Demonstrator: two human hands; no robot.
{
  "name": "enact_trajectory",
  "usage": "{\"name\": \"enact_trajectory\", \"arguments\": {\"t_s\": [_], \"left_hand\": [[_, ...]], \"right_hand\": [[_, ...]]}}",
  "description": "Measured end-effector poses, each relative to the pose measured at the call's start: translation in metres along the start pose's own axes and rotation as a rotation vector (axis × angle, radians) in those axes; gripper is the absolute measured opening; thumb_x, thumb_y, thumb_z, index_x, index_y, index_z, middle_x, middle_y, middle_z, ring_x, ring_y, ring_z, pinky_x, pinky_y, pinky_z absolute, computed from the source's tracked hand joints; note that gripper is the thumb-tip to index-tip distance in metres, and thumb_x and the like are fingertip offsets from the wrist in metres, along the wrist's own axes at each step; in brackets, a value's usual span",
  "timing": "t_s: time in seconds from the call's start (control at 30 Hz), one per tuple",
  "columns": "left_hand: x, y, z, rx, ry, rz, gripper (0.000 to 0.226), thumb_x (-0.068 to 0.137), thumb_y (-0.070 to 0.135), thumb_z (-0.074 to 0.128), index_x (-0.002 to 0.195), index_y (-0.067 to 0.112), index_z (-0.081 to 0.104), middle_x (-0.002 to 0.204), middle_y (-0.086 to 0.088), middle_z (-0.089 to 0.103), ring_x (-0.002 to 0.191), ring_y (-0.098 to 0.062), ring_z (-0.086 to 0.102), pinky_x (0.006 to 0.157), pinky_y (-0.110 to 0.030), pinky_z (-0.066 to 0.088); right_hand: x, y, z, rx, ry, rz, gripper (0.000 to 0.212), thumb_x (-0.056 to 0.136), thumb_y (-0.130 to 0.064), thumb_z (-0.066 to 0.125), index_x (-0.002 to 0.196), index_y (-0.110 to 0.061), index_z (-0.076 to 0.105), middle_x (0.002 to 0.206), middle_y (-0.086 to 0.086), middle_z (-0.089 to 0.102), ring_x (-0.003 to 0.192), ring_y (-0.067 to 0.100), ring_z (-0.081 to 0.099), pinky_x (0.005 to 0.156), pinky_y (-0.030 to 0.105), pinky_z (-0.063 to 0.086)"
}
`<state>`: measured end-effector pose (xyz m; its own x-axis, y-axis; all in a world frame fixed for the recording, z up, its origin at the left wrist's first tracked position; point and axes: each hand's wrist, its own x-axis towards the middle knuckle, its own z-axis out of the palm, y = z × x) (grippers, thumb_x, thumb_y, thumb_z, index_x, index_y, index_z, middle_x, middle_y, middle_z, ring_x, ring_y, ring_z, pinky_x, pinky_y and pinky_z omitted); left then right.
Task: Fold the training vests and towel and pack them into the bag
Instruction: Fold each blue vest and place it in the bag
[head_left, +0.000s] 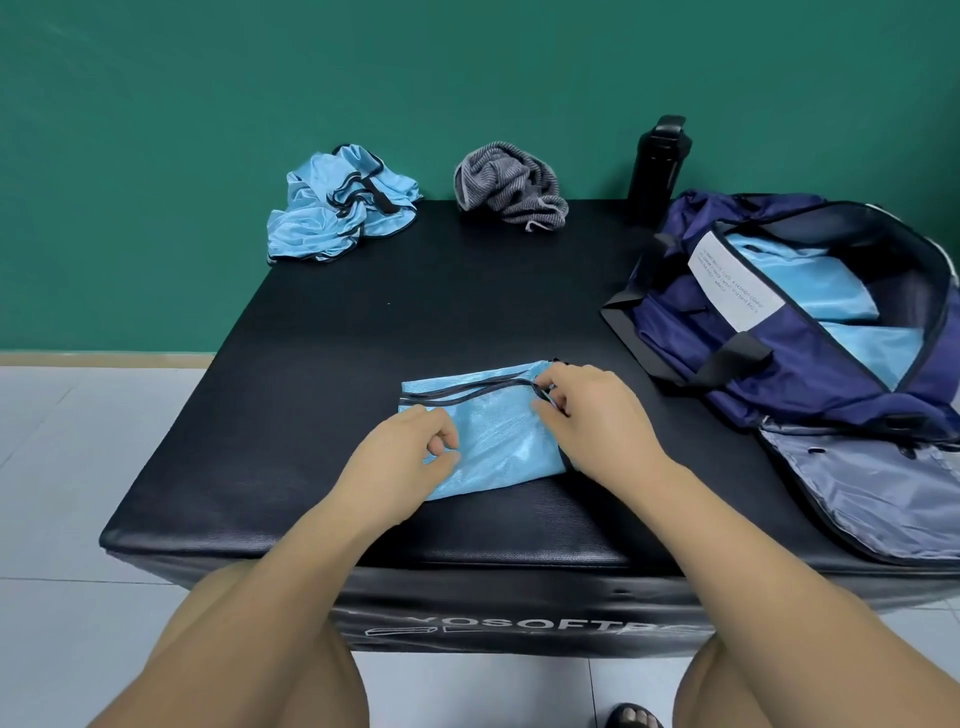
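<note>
Block (363, 322): carries all items. Bag (810, 374): right side, open, blue fabric inside. Crumpled vests (332, 208): far left. Towel (511, 182): far centre, crumpled. 1 folded vest (488, 436): near centre. Right hand (587, 415) pinches its trim. Left hand (405, 452) rests curled on it, grip indeterminate.

free: mat (467, 301) centre | right: bag (810, 374) blocks | rear: bottle (655, 166), towel (509, 184), crumpled vests (337, 205), gaps seemingly passable

The bag (810, 379) runs off the right edge; its label (730, 283) print seems too small to read.
</note>
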<state>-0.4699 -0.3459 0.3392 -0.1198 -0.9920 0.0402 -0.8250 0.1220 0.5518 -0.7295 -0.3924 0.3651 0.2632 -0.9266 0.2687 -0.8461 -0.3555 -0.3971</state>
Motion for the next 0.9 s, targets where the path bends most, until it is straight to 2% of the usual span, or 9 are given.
{"name": "enact_trajectory", "arguments": {"t_s": [0.07, 0.17, 0.3, 0.4, 0.47, 0.57, 0.63, 0.77, 0.9], "left_hand": [[0.0, 0.0, -0.001, 0.004, 0.001, 0.007, 0.01, 0.097, 0.033, 0.069, 0.096, 0.04, 0.062, 0.094, 0.017, 0.061, 0.089, -0.003, 0.057, 0.082, -0.036, 0.055], [-0.001, 0.0, -0.002, 0.014, 0.003, 0.009, 0.015, 0.098, 0.036, 0.069, 0.109, 0.043, 0.063, 0.097, 0.017, 0.059, 0.09, -0.004, 0.057, 0.084, -0.037, 0.055], [0.0, -0.003, -0.003, 0.124, 0.066, 0.071, 0.031, 0.095, 0.045, 0.072, 0.124, 0.042, 0.063, 0.113, 0.019, 0.051, 0.107, -0.008, 0.051, 0.098, -0.036, 0.047], [0.005, -0.006, -0.005, 0.177, 0.104, 0.109, 0.039, 0.09, 0.05, 0.076, 0.127, 0.042, 0.064, 0.123, 0.021, 0.045, 0.116, -0.008, 0.045, 0.103, -0.036, 0.036], [0.011, -0.007, -0.006, 0.16, 0.111, 0.122, 0.036, 0.09, 0.051, 0.077, 0.123, 0.042, 0.065, 0.128, 0.022, 0.044, 0.121, -0.007, 0.043, 0.104, -0.036, 0.032], [0.021, -0.01, -0.004, 0.13, 0.101, 0.095, 0.031, 0.097, 0.044, 0.071, 0.126, 0.042, 0.063, 0.14, 0.021, 0.044, 0.132, -0.01, 0.044, 0.11, -0.039, 0.03], [0.026, -0.012, -0.004, 0.118, 0.064, 0.054, 0.035, 0.103, 0.039, 0.064, 0.137, 0.042, 0.057, 0.15, 0.018, 0.044, 0.141, -0.011, 0.041, 0.116, -0.041, 0.028], [0.032, -0.015, -0.006, 0.112, -0.013, -0.001, 0.041, 0.11, 0.032, 0.053, 0.15, 0.041, 0.051, 0.164, 0.01, 0.037, 0.155, -0.012, 0.028, 0.124, -0.043, 0.02], [0.038, -0.02, -0.007, 0.114, 0.046, 0.012, 0.034, 0.109, 0.026, 0.051, 0.136, 0.045, 0.058, 0.142, 0.018, 0.05, 0.135, -0.013, 0.044, 0.115, -0.045, 0.032]], "right_hand": [[0.007, 0.003, 0.006, -0.065, 0.006, 0.051, 0.014, 0.1, -0.027, 0.066, 0.112, -0.023, 0.062, 0.088, -0.01, 0.06, 0.089, 0.02, 0.054, 0.082, 0.035, 0.043], [0.011, 0.004, 0.016, -0.186, 0.047, 0.075, 0.023, 0.095, -0.026, 0.072, 0.111, -0.021, 0.056, 0.096, -0.004, 0.058, 0.087, 0.023, 0.052, 0.081, 0.038, 0.042], [0.008, 0.005, 0.012, -0.346, 0.153, 0.066, 0.038, 0.083, -0.004, 0.073, 0.114, -0.019, 0.057, 0.101, 0.001, 0.051, 0.083, 0.025, 0.046, 0.073, 0.039, 0.038], [-0.005, -0.014, -0.002, -0.249, 0.183, 0.009, 0.026, 0.083, 0.0, 0.067, 0.101, -0.016, 0.058, 0.097, 0.002, 0.051, 0.079, 0.027, 0.049, 0.066, 0.042, 0.045], [-0.021, -0.034, -0.01, -0.121, 0.061, -0.032, 0.006, 0.095, -0.017, 0.06, 0.096, -0.021, 0.055, 0.088, -0.003, 0.056, 0.075, 0.028, 0.056, 0.063, 0.041, 0.05], [-0.042, -0.05, -0.009, -0.009, -0.27, -0.033, 0.008, 0.099, -0.036, 0.054, 0.096, -0.028, 0.055, 0.074, -0.006, 0.062, 0.074, 0.023, 0.059, 0.065, 0.036, 0.048], [-0.048, -0.05, -0.007, -0.049, -0.407, -0.023, 0.006, 0.098, -0.034, 0.055, 0.099, -0.029, 0.056, 0.08, -0.006, 0.065, 0.081, 0.024, 0.061, 0.068, 0.036, 0.05], [-0.042, -0.041, -0.011, -0.172, -0.433, 0.004, 0.004, 0.093, -0.027, 0.057, 0.093, -0.025, 0.06, 0.088, -0.005, 0.066, 0.084, 0.025, 0.062, 0.072, 0.036, 0.053], [-0.04, -0.039, -0.016, -0.269, -0.48, 0.041, 0.009, 0.089, -0.027, 0.061, 0.088, -0.019, 0.065, 0.086, -0.002, 0.066, 0.081, 0.025, 0.064, 0.071, 0.035, 0.056]]}}
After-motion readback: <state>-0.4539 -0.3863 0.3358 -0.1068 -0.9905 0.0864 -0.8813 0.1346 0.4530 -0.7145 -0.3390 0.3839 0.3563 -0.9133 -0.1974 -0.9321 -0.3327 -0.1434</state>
